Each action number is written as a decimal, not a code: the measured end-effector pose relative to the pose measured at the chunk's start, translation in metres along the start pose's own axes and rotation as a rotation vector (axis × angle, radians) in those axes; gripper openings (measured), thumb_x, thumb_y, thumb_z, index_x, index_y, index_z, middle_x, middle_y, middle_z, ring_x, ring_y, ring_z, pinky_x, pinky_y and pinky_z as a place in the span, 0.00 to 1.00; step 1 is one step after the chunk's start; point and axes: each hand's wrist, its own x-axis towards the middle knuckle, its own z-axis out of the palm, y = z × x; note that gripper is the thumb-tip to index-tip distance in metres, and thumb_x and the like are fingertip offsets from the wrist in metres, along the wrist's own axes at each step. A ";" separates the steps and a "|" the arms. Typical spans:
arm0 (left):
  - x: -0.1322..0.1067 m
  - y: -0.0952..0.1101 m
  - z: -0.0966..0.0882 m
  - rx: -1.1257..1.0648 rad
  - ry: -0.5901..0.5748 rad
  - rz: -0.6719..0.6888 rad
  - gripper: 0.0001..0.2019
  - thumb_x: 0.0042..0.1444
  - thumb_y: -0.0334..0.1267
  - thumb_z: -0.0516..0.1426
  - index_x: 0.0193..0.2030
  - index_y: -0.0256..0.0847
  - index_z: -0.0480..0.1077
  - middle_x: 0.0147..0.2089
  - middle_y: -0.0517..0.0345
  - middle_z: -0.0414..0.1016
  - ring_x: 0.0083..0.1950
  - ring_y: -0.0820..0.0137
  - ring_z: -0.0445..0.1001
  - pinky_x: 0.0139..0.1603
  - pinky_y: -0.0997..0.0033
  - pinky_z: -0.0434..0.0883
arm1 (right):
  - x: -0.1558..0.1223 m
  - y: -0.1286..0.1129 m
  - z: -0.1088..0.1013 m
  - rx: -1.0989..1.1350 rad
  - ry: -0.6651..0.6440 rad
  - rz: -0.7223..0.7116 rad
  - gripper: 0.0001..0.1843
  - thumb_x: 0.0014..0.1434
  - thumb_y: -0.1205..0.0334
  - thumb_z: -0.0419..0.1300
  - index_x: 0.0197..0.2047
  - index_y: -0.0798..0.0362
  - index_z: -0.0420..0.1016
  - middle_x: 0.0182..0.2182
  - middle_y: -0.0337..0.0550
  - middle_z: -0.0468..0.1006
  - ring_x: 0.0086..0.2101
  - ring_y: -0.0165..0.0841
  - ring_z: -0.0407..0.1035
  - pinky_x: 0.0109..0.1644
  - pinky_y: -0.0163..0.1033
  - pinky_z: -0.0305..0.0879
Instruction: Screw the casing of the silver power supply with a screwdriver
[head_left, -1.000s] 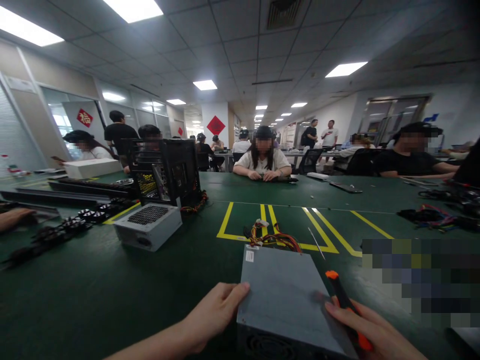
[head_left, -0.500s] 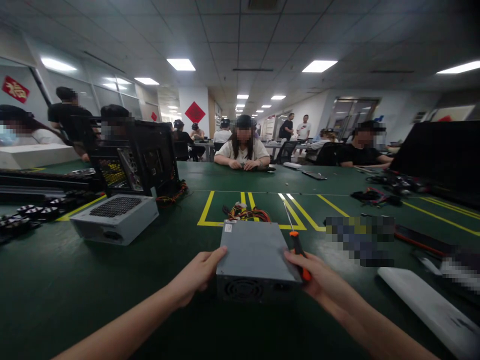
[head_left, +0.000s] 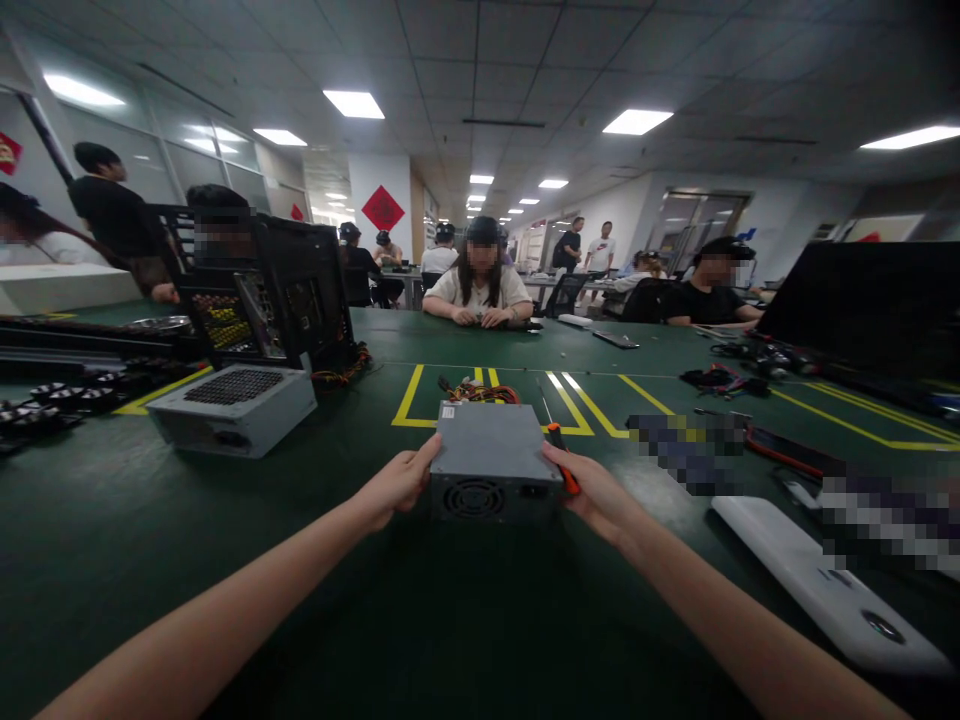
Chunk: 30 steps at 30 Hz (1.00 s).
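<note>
A grey computer power supply (head_left: 491,440) is between my two hands, its round fan grille and socket facing me. My left hand (head_left: 401,483) grips its left side, thumb on the top edge. On the right side my right hand (head_left: 592,485) is closed on the box and also holds an orange and black screwdriver (head_left: 557,450) against it, the shaft pointing away from me. A bundle of coloured cables (head_left: 480,390) lies behind the box. Whether the box rests on the green table (head_left: 360,620) or hangs just above it, I cannot tell.
A second power supply (head_left: 236,410) sits at left, before an open black computer case (head_left: 292,300). Black fans (head_left: 52,405) lie farther left. At right are a long white object (head_left: 810,570), loose cables (head_left: 724,378) and a black panel (head_left: 877,320). A person (head_left: 480,285) sits opposite.
The power supply has moved away from me, up and slightly left in view, with both hands still on it. The screwdriver has gone along in my right hand. The camera view has shifted a little.
</note>
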 end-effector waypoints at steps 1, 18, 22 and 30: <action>-0.004 -0.001 -0.001 -0.010 0.017 0.045 0.27 0.50 0.64 0.43 0.29 0.38 0.61 0.19 0.69 0.45 0.17 0.80 0.43 0.18 0.77 0.42 | -0.003 0.001 0.000 0.012 0.007 -0.010 0.09 0.51 0.58 0.60 0.34 0.54 0.72 0.26 0.38 0.75 0.27 0.27 0.67 0.31 0.33 0.64; -0.058 0.007 0.097 1.379 -0.020 1.086 0.09 0.61 0.33 0.43 0.39 0.36 0.63 0.33 0.52 0.73 0.34 0.66 0.74 0.30 0.69 0.69 | -0.030 0.043 0.004 -0.073 0.210 -0.455 0.15 0.44 0.51 0.63 0.24 0.53 0.64 0.16 0.31 0.64 0.18 0.23 0.57 0.22 0.31 0.54; -0.038 0.007 0.103 1.427 0.015 1.149 0.10 0.61 0.32 0.43 0.41 0.34 0.64 0.35 0.48 0.73 0.35 0.66 0.74 0.30 0.69 0.70 | -0.022 0.048 0.003 -0.098 0.186 -0.515 0.20 0.43 0.45 0.61 0.22 0.53 0.62 0.14 0.29 0.61 0.16 0.22 0.53 0.19 0.30 0.50; -0.020 -0.012 0.093 1.467 -0.030 1.339 0.09 0.60 0.30 0.45 0.42 0.34 0.65 0.38 0.50 0.72 0.39 0.67 0.70 0.28 0.72 0.67 | -0.022 0.053 0.003 -0.120 0.149 -0.497 0.22 0.42 0.44 0.63 0.24 0.52 0.60 0.14 0.28 0.59 0.14 0.21 0.54 0.18 0.30 0.51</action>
